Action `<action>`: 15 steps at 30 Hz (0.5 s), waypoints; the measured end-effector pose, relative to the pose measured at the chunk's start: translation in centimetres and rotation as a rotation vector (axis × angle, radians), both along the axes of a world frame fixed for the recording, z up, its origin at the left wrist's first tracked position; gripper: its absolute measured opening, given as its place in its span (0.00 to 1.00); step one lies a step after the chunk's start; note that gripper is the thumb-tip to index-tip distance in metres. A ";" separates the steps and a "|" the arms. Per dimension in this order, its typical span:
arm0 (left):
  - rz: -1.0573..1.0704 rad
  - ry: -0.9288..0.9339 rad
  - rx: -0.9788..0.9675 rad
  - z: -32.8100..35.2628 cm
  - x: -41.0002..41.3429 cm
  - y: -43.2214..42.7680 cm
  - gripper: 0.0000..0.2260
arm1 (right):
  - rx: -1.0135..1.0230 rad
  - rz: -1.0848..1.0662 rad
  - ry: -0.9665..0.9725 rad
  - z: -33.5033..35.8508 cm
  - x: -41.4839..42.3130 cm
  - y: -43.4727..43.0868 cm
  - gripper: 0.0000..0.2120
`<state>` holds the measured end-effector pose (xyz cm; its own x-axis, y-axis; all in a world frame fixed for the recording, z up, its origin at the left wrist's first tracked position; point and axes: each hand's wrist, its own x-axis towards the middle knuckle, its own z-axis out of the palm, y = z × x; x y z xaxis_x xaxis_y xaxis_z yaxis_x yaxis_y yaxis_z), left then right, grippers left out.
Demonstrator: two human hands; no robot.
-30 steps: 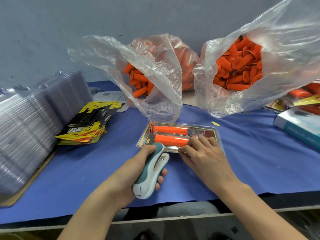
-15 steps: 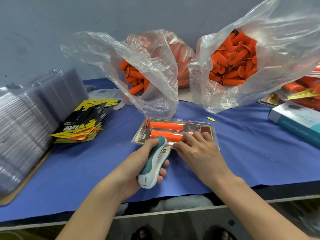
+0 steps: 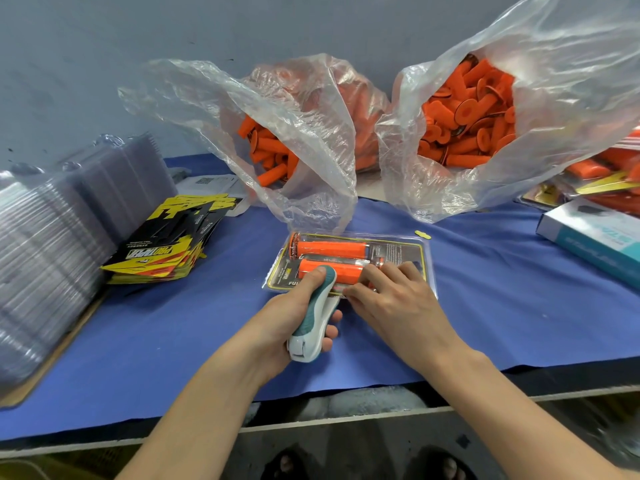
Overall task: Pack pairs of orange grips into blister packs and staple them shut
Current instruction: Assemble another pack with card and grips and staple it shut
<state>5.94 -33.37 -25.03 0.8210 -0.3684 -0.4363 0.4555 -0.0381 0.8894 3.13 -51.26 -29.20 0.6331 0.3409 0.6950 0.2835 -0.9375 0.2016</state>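
Stapling step. L hand (image 3: 294, 306) wrapped round stapler (image 3: 317, 320), nose at blister pack (image 3: 398, 247) near edge, mid-surface (image 3: 173, 341); R hand (image 3: 391, 299), fingers flat, presses pack. Next, prob.: squeeze w/ flange seated.

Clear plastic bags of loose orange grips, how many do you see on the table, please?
2: the left bag behind the clear blister pack, the right bag further right.

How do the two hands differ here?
The left hand grips the stapler, fingers curled round it; the right hand presses straight fingers on the blister pack. The left hand's thumb lies along the stapler's top; the right hand holds no tool. Both work at the pack's near edge.
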 end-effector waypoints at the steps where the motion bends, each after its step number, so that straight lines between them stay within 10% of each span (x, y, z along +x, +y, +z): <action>1: -0.002 -0.001 -0.002 0.0 0.0 0.0 0.23 | 0.001 0.003 0.004 0.0 0.0 0.0 0.05; 15: 0.004 -0.027 0.053 -0.5 0.4 -0.1 0.21 | -0.008 0.029 -0.021 0.4 -0.1 0.1 0.06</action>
<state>6.29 -33.45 -25.49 0.8341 -0.3424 -0.4325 0.4314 -0.0837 0.8983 3.07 -51.17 -28.82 0.6082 0.3649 0.7050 0.3063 -0.9272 0.2156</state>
